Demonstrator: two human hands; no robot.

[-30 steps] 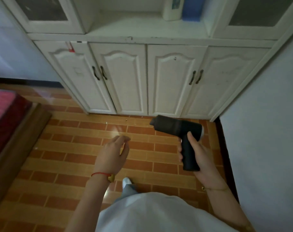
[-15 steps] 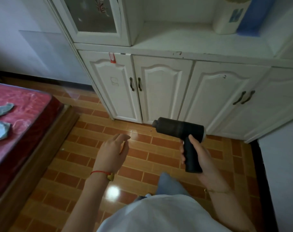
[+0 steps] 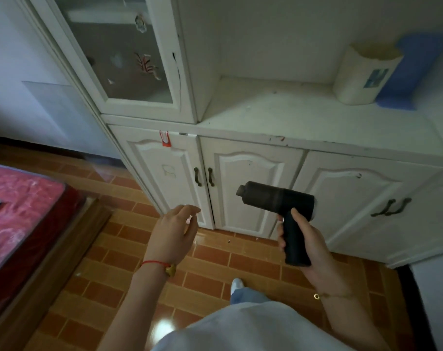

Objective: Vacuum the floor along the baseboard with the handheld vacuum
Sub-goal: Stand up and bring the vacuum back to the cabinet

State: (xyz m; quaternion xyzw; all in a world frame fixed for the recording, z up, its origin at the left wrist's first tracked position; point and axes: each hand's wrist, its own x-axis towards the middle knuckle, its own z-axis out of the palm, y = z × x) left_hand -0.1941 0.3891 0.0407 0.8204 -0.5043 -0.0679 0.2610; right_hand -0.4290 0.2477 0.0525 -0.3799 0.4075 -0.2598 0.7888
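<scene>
Black and pistol-shaped, the vacuum point(image 3: 278, 202) sits clenched by its grip in your right hand point(image 3: 309, 247), nozzle aimed left, well above the floor point(image 3: 215, 259). Your left hand point(image 3: 173, 233) hangs loose and empty, likely for balance. Beyond, crumbs point(image 3: 228, 241) lie near the cupboard point(image 3: 253, 186) base.

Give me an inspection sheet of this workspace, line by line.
Surface: brick-pattern tile floor, small specks near the cabinet base.
Job's things: handheld vacuum, held off the floor, nozzle pointing left.
Clutter: cream container and blue item on the cabinet shelf.
Grippers: right hand grips the vacuum's handle; left hand open, empty.
Cables: nothing seen.
Surroundings: white cabinet ahead, red mattress at left.
</scene>
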